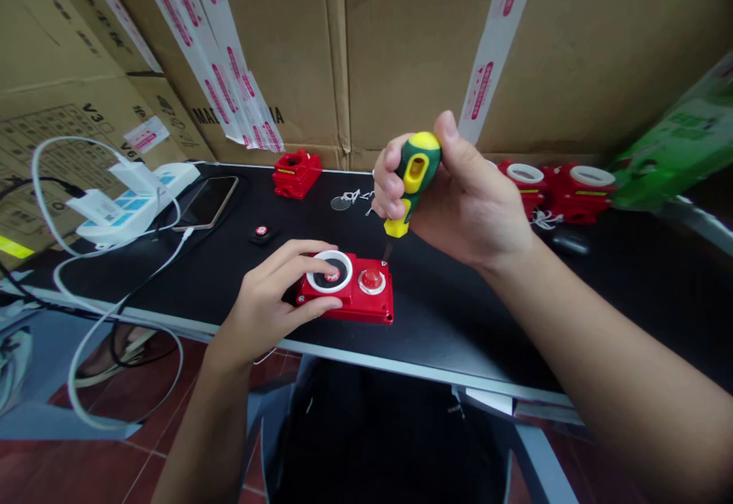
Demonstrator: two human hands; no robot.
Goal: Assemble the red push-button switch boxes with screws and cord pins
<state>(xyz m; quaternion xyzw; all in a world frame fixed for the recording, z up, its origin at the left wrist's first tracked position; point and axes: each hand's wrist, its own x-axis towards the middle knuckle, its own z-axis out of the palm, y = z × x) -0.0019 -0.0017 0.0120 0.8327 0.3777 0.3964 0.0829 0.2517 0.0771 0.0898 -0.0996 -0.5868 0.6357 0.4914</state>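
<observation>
On the black tabletop lies a red alarm-button box (366, 309) with a white ring round a black and red button and a red domed lamp beside it. My left hand (266, 290) is closed round the box's left end, fingers over the white ring and thumb along the near side. My right hand (473, 202) grips a screwdriver (408, 179) with a yellow and green handle. The screwdriver leans slightly, its shaft pointing down at the box's far right corner. A small screw (384, 263) shows there; whether the tip touches it I cannot tell.
A red housing (296, 176) stands at the back, with a small black knob (261, 234) and a clear disc (340, 203) nearby. White-ringed red units (589, 191) and a green bag (676, 137) are at right. A phone (209, 202), power strip (137, 206) and cables occupy the left. Cardboard boxes (401, 53) rise behind.
</observation>
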